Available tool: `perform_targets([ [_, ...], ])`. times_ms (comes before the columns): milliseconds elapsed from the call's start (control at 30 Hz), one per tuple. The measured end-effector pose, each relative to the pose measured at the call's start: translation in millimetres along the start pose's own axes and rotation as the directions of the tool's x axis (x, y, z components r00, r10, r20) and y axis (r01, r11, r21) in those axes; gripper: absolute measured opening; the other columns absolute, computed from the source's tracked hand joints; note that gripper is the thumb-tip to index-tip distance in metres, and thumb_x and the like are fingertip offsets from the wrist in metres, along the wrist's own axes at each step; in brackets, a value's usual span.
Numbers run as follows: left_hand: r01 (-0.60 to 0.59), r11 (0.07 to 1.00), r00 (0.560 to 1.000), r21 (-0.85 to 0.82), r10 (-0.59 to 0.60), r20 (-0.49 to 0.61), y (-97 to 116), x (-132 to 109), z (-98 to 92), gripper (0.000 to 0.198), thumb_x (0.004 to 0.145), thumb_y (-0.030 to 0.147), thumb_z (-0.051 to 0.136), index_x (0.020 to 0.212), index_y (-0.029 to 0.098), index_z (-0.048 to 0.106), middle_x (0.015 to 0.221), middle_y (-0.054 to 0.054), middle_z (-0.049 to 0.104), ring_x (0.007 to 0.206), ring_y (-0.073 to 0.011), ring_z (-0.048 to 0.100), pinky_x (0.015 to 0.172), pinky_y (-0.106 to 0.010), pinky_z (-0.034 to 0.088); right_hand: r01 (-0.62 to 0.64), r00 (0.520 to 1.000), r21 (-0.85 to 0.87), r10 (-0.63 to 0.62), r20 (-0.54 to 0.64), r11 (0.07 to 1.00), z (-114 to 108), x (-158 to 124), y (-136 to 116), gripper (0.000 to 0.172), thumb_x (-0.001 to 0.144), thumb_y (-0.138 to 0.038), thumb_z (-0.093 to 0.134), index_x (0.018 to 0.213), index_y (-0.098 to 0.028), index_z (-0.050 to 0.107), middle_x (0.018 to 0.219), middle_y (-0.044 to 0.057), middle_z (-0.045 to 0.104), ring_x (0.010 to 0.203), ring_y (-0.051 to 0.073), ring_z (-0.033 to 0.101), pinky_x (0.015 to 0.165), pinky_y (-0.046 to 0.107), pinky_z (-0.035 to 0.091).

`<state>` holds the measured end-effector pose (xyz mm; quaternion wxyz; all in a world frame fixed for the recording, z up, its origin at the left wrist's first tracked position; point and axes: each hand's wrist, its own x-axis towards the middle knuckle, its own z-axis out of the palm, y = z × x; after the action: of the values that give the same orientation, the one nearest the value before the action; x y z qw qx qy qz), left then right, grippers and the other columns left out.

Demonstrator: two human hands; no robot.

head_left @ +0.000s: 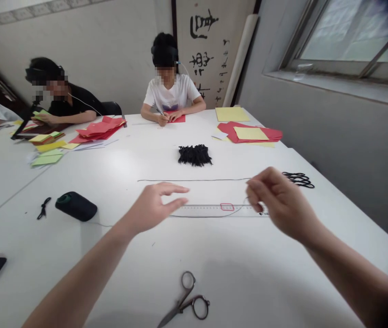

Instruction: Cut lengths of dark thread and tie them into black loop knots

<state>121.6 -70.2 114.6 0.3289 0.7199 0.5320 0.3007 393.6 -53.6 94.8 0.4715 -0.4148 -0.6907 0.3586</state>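
Presently, from the left, the dark spool (77,207) lies on its side with its thread (200,217) passing out of view behind the left wrist, while the left hand (149,207), thumb and fingers parted and empty, hovers by the left end of the clear ruler (210,211). The thread runs along the ruler's near edge, then rises to the right hand (281,202), whose fingertips appear pinched on it. For a true length, best pin the thread at the left end, draw it taut without stretching, and lower the right pinch to the scale.
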Motion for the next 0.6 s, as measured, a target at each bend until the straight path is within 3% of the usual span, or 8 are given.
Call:
perform_targets([
  [67, -0.044, 0.979, 0.987, -0.201, 0.074, 0.14, 16.6, 9.2, 23.1, 0.035, 0.076, 0.039, 0.067, 0.107, 0.023, 0.071, 0.113, -0.006, 0.069, 0.11, -0.0251, 0.059, 0.091, -0.036, 0.047, 0.01, 0.992, 0.032, -0.014, 0.126, 0.999, 20.9, 3.7, -16.2, 0.02, 0.095, -0.034, 0.042, 0.079, -0.022, 0.04, 0.055, -0.006, 0.048, 0.047, 0.008, 0.042, 0.047, 0.023, 0.037],
  [133, -0.008, 0.915, 0.964, -0.404, 0.114, 0.241, 23.6, 15.5, 41.4, 0.031, 0.076, 0.038, 0.069, 0.101, 0.02, 0.073, 0.103, -0.007, 0.072, 0.102, -0.0237, 0.063, 0.092, -0.036, 0.048, -0.004, 0.983, 0.053, -0.006, 0.184, 0.999, 34.3, 7.2, -26.7, 0.019, 0.096, -0.031, 0.041, 0.08, -0.022, 0.039, 0.057, -0.006, 0.048, 0.048, 0.007, 0.042, 0.047, 0.022, 0.038],
  [267, 0.117, 0.778, 0.965, -0.617, 0.059, 0.257, 19.3, 20.4, 56.1, 0.022, 0.071, 0.033, 0.074, 0.085, 0.017, 0.076, 0.088, -0.007, 0.075, 0.09, -0.0229, 0.068, 0.087, -0.036, 0.053, -0.056, 0.978, 0.092, 0.036, 0.204, 0.994, 41.3, 10.7, -30.7, 0.018, 0.096, -0.03, 0.041, 0.08, -0.021, 0.039, 0.06, -0.007, 0.047, 0.049, 0.006, 0.042, 0.046, 0.02, 0.037],
  [433, 0.185, 0.823, 0.952, -0.537, -0.015, 0.304, 8.8, 20.9, 48.5, 0.022, 0.07, 0.035, 0.075, 0.079, 0.015, 0.077, 0.081, -0.008, 0.075, 0.083, -0.0211, 0.069, 0.084, -0.034, 0.053, -0.093, 0.985, 0.094, 0.077, 0.156, 0.991, 29.3, 11.4, -14.6, 0.021, 0.095, -0.032, 0.042, 0.078, -0.021, 0.038, 0.057, -0.007, 0.046, 0.047, 0.006, 0.04, 0.046, 0.02, 0.036],
  [600, 0.339, 0.873, 0.896, -0.352, -0.185, 0.403, -13.1, 21.3, 27.0, 0.025, 0.071, 0.04, 0.073, 0.08, 0.017, 0.076, 0.079, -0.008, 0.075, 0.077, -0.0171, 0.068, 0.074, -0.027, 0.053, -0.122, 0.985, 0.083, 0.131, -0.114, 0.989, -11.5, 18.3, 20.1, 0.021, 0.091, -0.033, 0.05, 0.076, -0.02, 0.041, 0.054, -0.007, 0.045, 0.045, 0.006, 0.04, 0.043, 0.02, 0.032],
])
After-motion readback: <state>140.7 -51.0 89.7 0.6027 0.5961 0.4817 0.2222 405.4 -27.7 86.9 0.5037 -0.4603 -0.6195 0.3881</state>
